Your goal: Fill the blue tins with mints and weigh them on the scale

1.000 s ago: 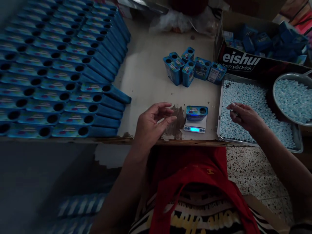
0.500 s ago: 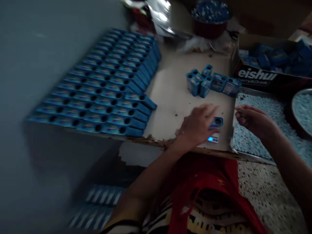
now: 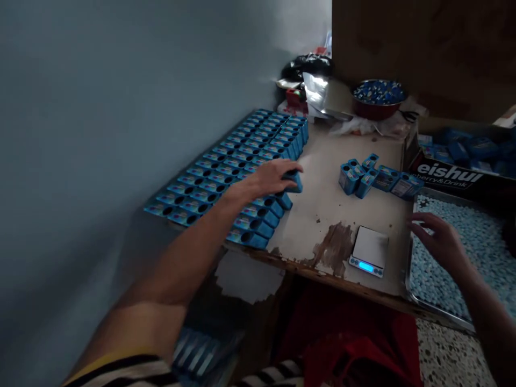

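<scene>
1. The left hand [image 3: 271, 177] reaches far out over the table [image 3: 322, 201], its fingers curled down and closed on a blue box [image 3: 294, 181]; the box pokes out beyond the fingertips, at the near end of the rows of boxes [image 3: 226, 161]
2. Those rows lie flat, packed side by side, under and behind the fingers, with their round holes facing up
3. The right hand [image 3: 437, 242] hovers over the left edge of the tray [image 3: 409, 269], fingers loosely spread and gripping nothing that shows; the pale pellets [image 3: 475, 252] lie just below the fingertips
4. The scale [image 3: 368, 248] sits between the two hands, closer to the right fingers; its plate is bare and its display glows blue
5. A cluster of standing boxes [image 3: 377, 178] is well beyond the right fingertips, near the carton [image 3: 455, 174]
6. What could go wrong, as I judge it: the held box is pinched from above at one end only, so it could twist or slip out and land skewed against its neighbours
7. The left knuckles and wrist pass just over the outer row, so a low sweep could nudge those boxes off line or toward the table edge
8. The box's hole is open, so a tilt in the grip could spill anything inside; whether it holds anything cannot be seen
9. The right fingers hang near the tray rim, and a careless dip could flick pellets onto the table or floor
</scene>
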`<state>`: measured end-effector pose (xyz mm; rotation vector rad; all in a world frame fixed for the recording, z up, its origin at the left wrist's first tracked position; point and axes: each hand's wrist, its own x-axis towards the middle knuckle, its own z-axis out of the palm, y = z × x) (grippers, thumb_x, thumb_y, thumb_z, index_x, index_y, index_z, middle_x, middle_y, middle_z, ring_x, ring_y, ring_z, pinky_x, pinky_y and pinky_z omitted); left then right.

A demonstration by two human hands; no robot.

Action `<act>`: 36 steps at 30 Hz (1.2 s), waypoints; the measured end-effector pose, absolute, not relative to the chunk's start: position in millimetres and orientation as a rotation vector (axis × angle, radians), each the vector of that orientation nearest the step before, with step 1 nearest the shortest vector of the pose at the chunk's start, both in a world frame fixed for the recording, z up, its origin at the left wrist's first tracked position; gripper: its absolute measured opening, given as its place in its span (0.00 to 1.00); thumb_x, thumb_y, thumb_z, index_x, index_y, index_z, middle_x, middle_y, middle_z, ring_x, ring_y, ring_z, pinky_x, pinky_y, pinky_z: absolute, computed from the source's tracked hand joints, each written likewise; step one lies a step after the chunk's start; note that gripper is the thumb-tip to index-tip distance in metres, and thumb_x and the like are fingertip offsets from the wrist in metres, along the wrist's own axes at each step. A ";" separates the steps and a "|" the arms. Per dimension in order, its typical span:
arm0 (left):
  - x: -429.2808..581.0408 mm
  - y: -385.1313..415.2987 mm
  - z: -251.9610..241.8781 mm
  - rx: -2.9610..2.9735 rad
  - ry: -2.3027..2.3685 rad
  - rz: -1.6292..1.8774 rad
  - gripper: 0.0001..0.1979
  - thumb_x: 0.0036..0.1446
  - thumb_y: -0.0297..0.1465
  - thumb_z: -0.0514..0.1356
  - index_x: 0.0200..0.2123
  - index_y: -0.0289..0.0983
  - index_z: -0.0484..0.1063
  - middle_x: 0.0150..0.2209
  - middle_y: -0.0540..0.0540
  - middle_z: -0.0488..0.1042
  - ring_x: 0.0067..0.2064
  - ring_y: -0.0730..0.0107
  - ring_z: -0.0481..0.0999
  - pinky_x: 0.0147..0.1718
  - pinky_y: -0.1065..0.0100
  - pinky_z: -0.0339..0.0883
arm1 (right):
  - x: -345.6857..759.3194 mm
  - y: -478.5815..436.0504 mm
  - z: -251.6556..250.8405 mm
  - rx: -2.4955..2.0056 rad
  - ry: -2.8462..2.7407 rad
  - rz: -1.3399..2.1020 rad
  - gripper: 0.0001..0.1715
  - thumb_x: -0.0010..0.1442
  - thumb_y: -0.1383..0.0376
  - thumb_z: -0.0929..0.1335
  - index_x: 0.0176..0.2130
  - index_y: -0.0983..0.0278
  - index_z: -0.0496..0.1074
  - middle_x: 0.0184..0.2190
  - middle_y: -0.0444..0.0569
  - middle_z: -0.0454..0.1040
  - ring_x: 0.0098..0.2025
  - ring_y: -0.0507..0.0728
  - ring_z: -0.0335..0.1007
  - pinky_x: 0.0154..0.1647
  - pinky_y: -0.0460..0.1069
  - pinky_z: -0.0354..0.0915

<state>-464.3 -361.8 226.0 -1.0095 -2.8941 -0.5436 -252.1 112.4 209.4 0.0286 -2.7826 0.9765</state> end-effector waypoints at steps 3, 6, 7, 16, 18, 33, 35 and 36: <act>-461.6 -381.4 206.3 -1.094 -2.943 -0.399 0.18 0.65 0.37 0.63 0.57 0.44 0.81 0.50 0.42 0.81 0.54 0.54 0.79 0.62 0.54 0.69 | -305.7 56.3 219.3 0.049 -2.712 0.967 0.17 0.69 0.53 0.70 0.47 0.60 0.83 0.43 0.55 0.85 0.38 0.62 0.78 0.45 0.58 0.72; -444.1 -385.5 184.4 -1.052 -2.893 -0.340 0.17 0.70 0.42 0.60 0.54 0.45 0.83 0.54 0.39 0.80 0.56 0.52 0.78 0.64 0.49 0.67 | -358.9 13.4 230.6 0.255 -2.769 0.710 0.17 0.73 0.62 0.65 0.49 0.63 0.82 0.46 0.58 0.85 0.46 0.64 0.78 0.54 0.57 0.69; -438.0 -385.4 177.9 -1.001 -2.871 -0.307 0.16 0.71 0.42 0.59 0.52 0.45 0.84 0.56 0.38 0.79 0.58 0.50 0.77 0.66 0.46 0.65 | -375.0 1.6 234.9 0.328 -2.834 0.570 0.19 0.74 0.65 0.63 0.51 0.65 0.82 0.48 0.60 0.84 0.50 0.65 0.77 0.57 0.57 0.68; -427.2 -391.1 161.5 -0.834 -2.898 -0.442 0.26 0.71 0.38 0.59 0.70 0.45 0.72 0.69 0.34 0.73 0.72 0.43 0.70 0.73 0.32 0.56 | -460.7 -39.0 274.9 0.699 -3.312 -0.526 0.28 0.64 0.70 0.68 0.62 0.63 0.78 0.57 0.65 0.76 0.56 0.70 0.73 0.53 0.59 0.61; -425.4 -392.5 166.9 -0.826 -2.910 -0.470 0.28 0.69 0.40 0.63 0.71 0.44 0.71 0.72 0.33 0.70 0.74 0.41 0.68 0.73 0.32 0.56 | -465.6 -33.9 278.6 0.790 -3.321 -0.586 0.34 0.63 0.72 0.69 0.67 0.60 0.75 0.57 0.63 0.76 0.55 0.69 0.74 0.55 0.59 0.60; -404.7 -368.9 146.1 -0.827 -2.904 -0.205 0.25 0.62 0.27 0.66 0.62 0.44 0.79 0.78 0.35 0.63 0.80 0.32 0.56 0.74 0.29 0.53 | -479.9 -47.6 283.1 0.751 -3.433 -0.599 0.35 0.60 0.67 0.77 0.65 0.63 0.77 0.62 0.63 0.76 0.59 0.71 0.76 0.56 0.58 0.65; -404.4 -368.6 149.2 -0.822 -2.931 -0.106 0.24 0.64 0.28 0.66 0.62 0.42 0.79 0.78 0.33 0.61 0.80 0.33 0.55 0.74 0.30 0.52 | -483.1 -52.7 279.4 0.739 -3.469 -0.569 0.35 0.58 0.62 0.79 0.63 0.64 0.79 0.62 0.62 0.78 0.60 0.72 0.77 0.57 0.58 0.67; -403.9 -368.0 151.1 -0.817 -2.948 -0.063 0.23 0.64 0.29 0.66 0.62 0.41 0.79 0.78 0.32 0.60 0.81 0.33 0.55 0.74 0.31 0.52 | -483.6 -55.6 276.7 0.771 -3.464 -0.558 0.34 0.58 0.60 0.80 0.61 0.65 0.80 0.61 0.62 0.79 0.60 0.72 0.77 0.59 0.60 0.67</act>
